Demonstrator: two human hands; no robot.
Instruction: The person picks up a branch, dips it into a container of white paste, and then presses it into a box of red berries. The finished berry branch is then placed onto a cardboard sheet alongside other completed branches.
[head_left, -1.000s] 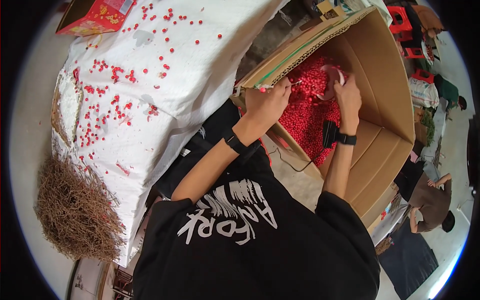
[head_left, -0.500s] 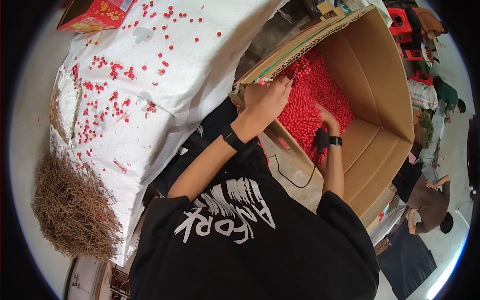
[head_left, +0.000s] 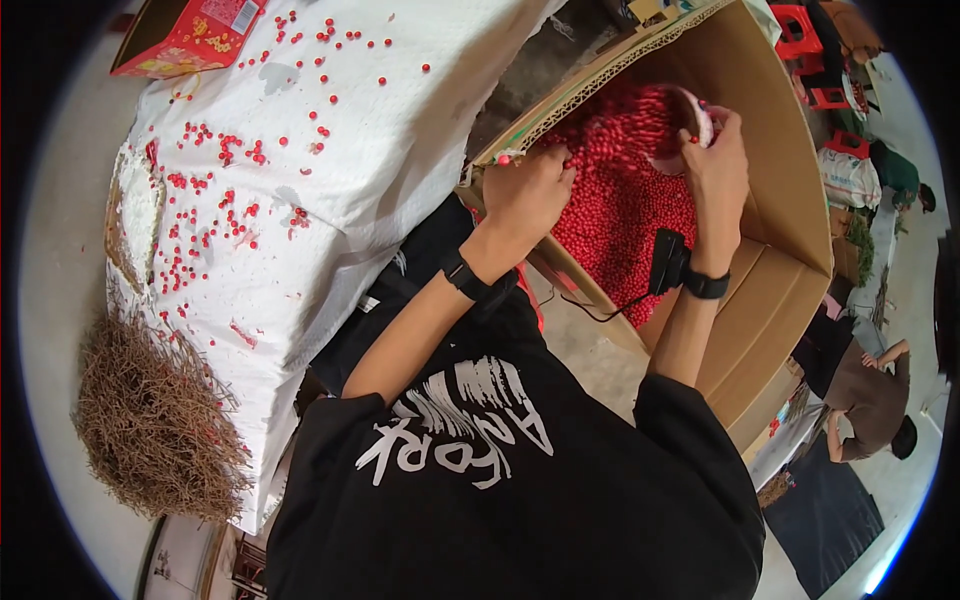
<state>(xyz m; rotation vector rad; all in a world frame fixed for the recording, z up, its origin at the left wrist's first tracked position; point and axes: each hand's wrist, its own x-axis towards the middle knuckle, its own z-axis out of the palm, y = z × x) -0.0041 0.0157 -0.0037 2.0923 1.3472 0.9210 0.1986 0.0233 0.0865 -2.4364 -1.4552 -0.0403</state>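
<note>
A large cardboard box [head_left: 775, 165] holds a heap of small round red berries [head_left: 610, 230]. Inside it, my right hand [head_left: 718, 165] grips a pale, round-rimmed bowl [head_left: 697, 122], tilted, with berries blurred by motion at its mouth. Fingers curl over the rim; much of the bowl is hidden by the hand and berries. My left hand [head_left: 528, 195] is closed at the box's left edge, its fingertips against the berries. What it pinches cannot be made out. A small pinkish-white bit [head_left: 504, 158] lies beside its knuckles. Both wrists wear black bands, and a dark device hangs at the right one.
To the left, loose berries lie scattered over a white cloth [head_left: 370, 180]. A bundle of dry brown twigs [head_left: 160, 420] sits at its near-left end, a red printed carton [head_left: 205, 35] at its far end. Another person [head_left: 870, 405] bends at the far right, near red stools [head_left: 793, 35].
My right hand has come up out of the berry heap and moved away from me, now with the bowl in view. My left hand has shifted slightly left and stays closed at the box edge.
</note>
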